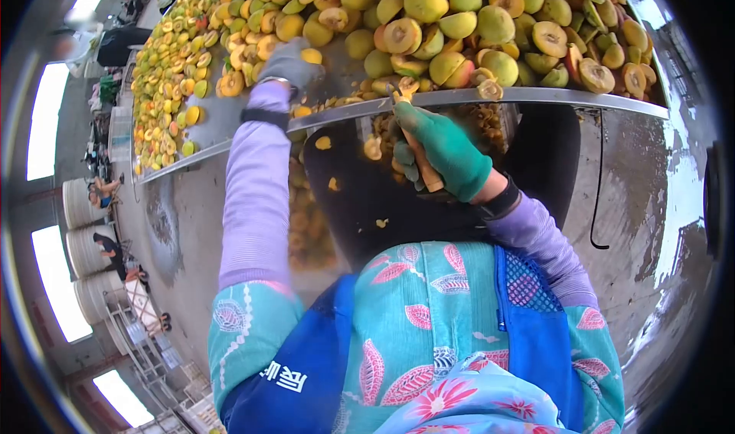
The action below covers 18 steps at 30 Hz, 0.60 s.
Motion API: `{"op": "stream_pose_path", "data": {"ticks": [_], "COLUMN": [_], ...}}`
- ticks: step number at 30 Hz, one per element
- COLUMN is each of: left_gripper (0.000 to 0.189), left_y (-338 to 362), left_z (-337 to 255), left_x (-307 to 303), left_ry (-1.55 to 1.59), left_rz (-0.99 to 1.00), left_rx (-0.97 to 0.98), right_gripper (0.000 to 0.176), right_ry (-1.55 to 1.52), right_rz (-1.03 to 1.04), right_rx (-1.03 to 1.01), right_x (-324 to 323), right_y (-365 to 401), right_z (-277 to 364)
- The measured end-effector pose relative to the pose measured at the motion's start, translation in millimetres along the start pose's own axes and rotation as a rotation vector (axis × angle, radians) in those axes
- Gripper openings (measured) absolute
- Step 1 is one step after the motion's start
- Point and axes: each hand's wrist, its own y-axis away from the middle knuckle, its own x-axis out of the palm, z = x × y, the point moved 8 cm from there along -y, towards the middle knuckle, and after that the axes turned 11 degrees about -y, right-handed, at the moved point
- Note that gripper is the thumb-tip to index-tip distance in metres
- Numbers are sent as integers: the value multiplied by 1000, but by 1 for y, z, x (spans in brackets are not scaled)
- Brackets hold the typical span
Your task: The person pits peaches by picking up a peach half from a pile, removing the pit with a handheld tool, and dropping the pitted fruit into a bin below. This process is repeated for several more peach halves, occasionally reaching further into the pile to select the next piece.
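My left hand (291, 66), in a grey glove and slightly blurred, is over the metal table at the edge of the fruit pile. A small yellow peach half (311, 55) shows at its fingers, which look closed on it. My right hand (452, 154), in a green glove, is wrapped round the wooden handle of a pitting tool (419, 154) just in front of the table rim. The tool's tip points up toward the rim, close to a cut piece of fruit (408, 86). Halved yellow-green peaches (402, 36), some with pits showing, are heaped beyond both hands.
The metal table's raised rim (536, 95) runs across in front of me. More halves (172, 97) lie at the left. Fruit scraps (323, 143) rest on my dark lap, with pits and scraps (306, 235) lower down. Other people and large white tubs (86, 250) are at far left.
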Motion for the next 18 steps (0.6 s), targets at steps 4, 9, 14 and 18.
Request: {"op": "stream_pose_path", "data": {"ticks": [4,9,14,18], "left_gripper": [44,38,31,24], "left_y": [19,108,120,114], "left_z": [30,-28,-57,-75], "left_x": [32,14,9,28], "left_ry": [640,429,768,1855], "left_rz": [-175,-564,-492,3], "left_rx": [333,351,392,200], "right_gripper": [31,40,46,49], "right_ry": [394,939,1152,1146], "right_rz": [-22,-32,-64,-32], "right_rx": [-308,-685,-661,-613], "right_x": [-10,18,21,20], "right_y": [-9,-13,-11,-9], "right_z": [22,34,39,35]}}
